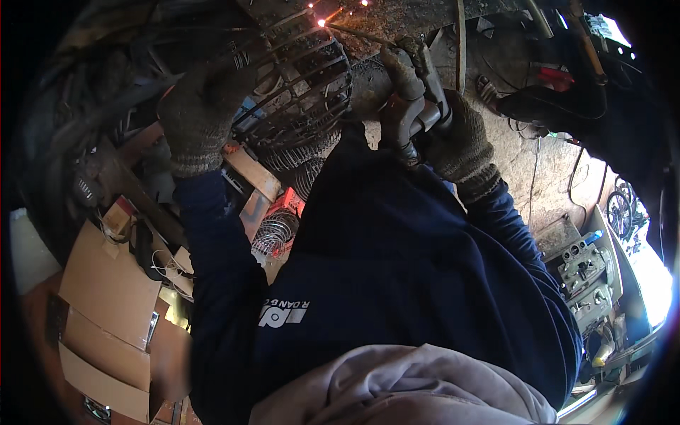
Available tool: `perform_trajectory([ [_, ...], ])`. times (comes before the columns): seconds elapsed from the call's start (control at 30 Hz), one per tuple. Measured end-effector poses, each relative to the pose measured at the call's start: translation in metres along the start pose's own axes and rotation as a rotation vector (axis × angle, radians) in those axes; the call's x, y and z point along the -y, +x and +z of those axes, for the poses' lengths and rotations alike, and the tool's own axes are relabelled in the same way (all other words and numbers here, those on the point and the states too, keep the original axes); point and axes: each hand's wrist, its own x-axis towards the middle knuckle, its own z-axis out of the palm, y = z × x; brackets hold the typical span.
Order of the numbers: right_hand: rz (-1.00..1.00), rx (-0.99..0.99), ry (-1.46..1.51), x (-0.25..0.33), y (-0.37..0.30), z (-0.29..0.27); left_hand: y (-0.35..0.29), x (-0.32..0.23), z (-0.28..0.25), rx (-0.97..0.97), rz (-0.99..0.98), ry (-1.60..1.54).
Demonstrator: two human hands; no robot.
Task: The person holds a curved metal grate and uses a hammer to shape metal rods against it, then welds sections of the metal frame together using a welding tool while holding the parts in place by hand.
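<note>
My right hand (460, 138), in a grey knitted glove, is wrapped round a welding electrode holder (405, 81). From its jaws a thin welding rod (354, 33) reaches left, its tip glowing with sparks at the far end of a round metal bar cage (304, 85). My left hand (205, 106), gloved as well, is closed at the left side of this cage; its fingers are dark, and the exact spot they grip is hard to see. The cage lies tilted, with curved rings joined by long parallel bars.
Beneath the cage are wire coils (276, 230) and a red crate (289, 202). Cardboard (106, 283) lies at the left. A rusty metal surface (397, 18) is beyond the rod. On the right, another person's sandalled foot (487, 91) and a grey machine part (584, 269) are visible.
</note>
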Motion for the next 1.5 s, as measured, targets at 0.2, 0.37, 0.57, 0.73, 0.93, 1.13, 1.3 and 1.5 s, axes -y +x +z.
perform_trajectory([
  [0.2,0.026,-0.094,-0.011,-0.021,-0.005,0.007,0.002,-0.009,-0.006,0.041,-0.049,0.176],
  [0.37,-0.186,-0.025,-0.635,-0.036,-0.006,0.009,-0.002,-0.001,-0.006,0.004,0.027,0.238],
  [0.57,-0.301,-0.005,-0.624,-0.018,0.006,0.008,0.000,0.020,-0.006,0.007,0.016,0.051],
  [0.73,-0.300,-0.040,-0.537,-0.021,0.002,0.010,-0.002,0.021,-0.013,0.053,-0.044,-0.057],
  [0.93,-0.108,-0.122,-0.086,-0.030,0.001,0.015,-0.003,0.032,-0.002,0.149,-0.132,-0.285],
  [1.13,-0.017,-0.120,0.134,-0.044,0.001,0.020,0.004,0.015,-0.007,0.065,0.140,0.093],
  [1.3,-0.061,-0.116,0.002,-0.029,-0.001,0.016,-0.007,0.036,0.008,0.053,-0.165,-0.573],
  [1.5,-0.227,-0.069,-0.402,-0.020,0.003,0.011,-0.002,0.007,-0.003,0.052,-0.027,0.001],
])
